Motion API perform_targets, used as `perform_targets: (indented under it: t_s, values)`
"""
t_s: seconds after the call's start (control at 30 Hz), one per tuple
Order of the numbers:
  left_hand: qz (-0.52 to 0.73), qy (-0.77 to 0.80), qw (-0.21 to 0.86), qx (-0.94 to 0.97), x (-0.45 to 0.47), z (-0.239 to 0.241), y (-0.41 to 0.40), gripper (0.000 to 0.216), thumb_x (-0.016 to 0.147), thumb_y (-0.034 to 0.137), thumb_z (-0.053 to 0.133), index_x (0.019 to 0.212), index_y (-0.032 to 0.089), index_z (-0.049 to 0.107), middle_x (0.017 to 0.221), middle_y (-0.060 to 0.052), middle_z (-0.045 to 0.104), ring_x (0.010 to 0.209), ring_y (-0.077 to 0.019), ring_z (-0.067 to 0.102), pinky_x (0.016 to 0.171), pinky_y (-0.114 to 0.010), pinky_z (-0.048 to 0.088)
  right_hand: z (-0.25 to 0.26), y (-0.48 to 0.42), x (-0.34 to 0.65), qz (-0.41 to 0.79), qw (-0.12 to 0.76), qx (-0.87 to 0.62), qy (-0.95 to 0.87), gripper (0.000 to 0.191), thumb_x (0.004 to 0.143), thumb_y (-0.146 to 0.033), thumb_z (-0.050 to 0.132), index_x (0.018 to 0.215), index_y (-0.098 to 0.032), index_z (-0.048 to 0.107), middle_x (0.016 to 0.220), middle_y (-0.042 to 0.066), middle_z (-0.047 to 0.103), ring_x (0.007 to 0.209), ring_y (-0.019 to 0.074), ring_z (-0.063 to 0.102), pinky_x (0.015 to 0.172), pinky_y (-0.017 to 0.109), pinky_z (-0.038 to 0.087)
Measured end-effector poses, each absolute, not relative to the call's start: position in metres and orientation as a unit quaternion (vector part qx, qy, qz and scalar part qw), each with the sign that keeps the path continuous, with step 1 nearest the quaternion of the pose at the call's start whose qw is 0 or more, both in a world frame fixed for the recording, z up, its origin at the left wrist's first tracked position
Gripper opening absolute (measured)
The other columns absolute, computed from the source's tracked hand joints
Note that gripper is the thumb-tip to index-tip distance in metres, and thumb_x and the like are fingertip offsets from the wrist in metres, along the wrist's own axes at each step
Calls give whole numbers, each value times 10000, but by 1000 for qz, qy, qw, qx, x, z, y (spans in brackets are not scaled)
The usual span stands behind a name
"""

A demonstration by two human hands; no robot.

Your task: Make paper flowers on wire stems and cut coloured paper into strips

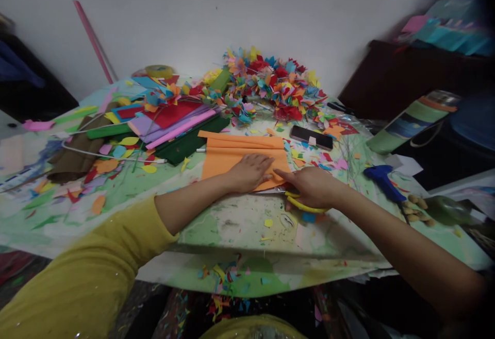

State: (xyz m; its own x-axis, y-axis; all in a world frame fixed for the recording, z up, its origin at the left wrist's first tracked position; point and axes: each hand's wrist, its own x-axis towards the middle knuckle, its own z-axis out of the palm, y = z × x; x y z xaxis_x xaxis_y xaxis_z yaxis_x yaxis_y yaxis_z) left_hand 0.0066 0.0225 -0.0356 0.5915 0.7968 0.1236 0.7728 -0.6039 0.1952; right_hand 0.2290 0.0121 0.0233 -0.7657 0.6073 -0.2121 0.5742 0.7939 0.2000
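Observation:
A folded orange paper sheet (pixel 220 161) lies on the table in front of me. My left hand (pixel 250 173) rests flat on it, fingers stretched out toward the right. Wrapped around the yellow handles of a pair of scissors (pixel 307 206) is my right hand (pixel 312 187), its index finger reaching onto the sheet's lower right part. The scissor blades point left along the near edge of the orange paper, partly under it and close to my left hand.
Colourful paper flowers (pixel 274 84) are heaped at the back. A phone (pixel 311 137) lies behind my right hand. Folded coloured papers (pixel 174 125) sit back left. A blue glue gun (pixel 384 182) and a leaning green bottle (pixel 412 122) stand right. Paper scraps litter the table (pixel 228 223).

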Motion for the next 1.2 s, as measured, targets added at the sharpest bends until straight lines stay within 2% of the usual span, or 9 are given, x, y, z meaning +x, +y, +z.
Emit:
perform_targets:
  t_s: [0.23, 0.43, 0.6, 0.93, 1.2]
  values:
    - [106, 444, 66, 887, 8, -35, 23, 573, 950, 477, 312, 1428, 161, 302, 1463, -134, 387, 1351, -277, 320, 1094, -414, 230, 26, 7, 229, 99, 154, 299, 937, 852, 810, -715, 382, 1455, -161, 329, 700, 103, 680, 587, 219, 581, 542, 292, 234]
    - [86, 445, 85, 887, -7, -23, 19, 573, 959, 413, 311, 1456, 139, 234, 1479, -139, 364, 1353, -260, 328, 1090, -403, 250, 29, 5, 228, 99, 144, 310, 935, 868, 802, -708, 406, 1453, -140, 326, 733, 122, 689, 594, 214, 591, 554, 283, 246]
    - [78, 466, 1, 882, -31, -25, 9, 536, 955, 420, 331, 1427, 168, 317, 1418, -132, 442, 1300, -287, 374, 1069, -465, 247, 31, 3, 228, 96, 143, 314, 934, 850, 820, -692, 386, 1457, -134, 313, 747, 133, 689, 629, 236, 611, 557, 279, 258]
    - [81, 469, 5, 880, -33, -35, 13, 569, 956, 447, 317, 1442, 150, 295, 1437, -139, 420, 1311, -287, 368, 1068, -456, 273, 34, 2, 219, 65, 148, 331, 930, 822, 816, -630, 451, 1471, -165, 275, 846, 141, 705, 749, 263, 635, 598, 289, 294]
    - [82, 462, 19, 883, -35, -34, 14, 565, 954, 456, 315, 1436, 161, 300, 1445, -134, 409, 1310, -288, 366, 1068, -453, 264, 33, 3, 219, 67, 146, 336, 928, 830, 790, -665, 463, 1454, -190, 317, 786, 123, 693, 672, 242, 619, 566, 276, 266]
